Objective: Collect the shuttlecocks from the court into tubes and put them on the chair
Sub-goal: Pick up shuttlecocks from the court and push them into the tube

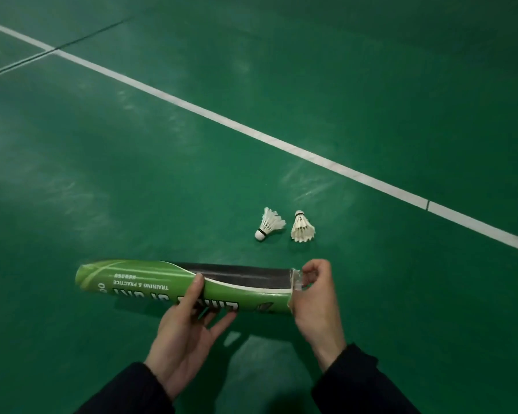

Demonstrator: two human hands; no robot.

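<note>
A green and black shuttlecock tube (150, 282) lies level in front of me, above the court floor. My left hand (186, 330) holds it from below near its middle, thumb over the top. My right hand (314, 297) grips the tube's right end, fingers pinching a clear plastic cap (298, 280) there. Two white feather shuttlecocks lie on the floor just beyond the tube: one on its side (269, 225) with its cork toward me, the other (302, 228) to its right with its cork pointing away. I cannot see inside the tube.
The green court floor (162, 144) spreads all around. A white line (251, 131) runs diagonally from the upper left to the right edge, beyond the shuttlecocks. A second faint line (15, 65) meets it at the far left. No chair is in view.
</note>
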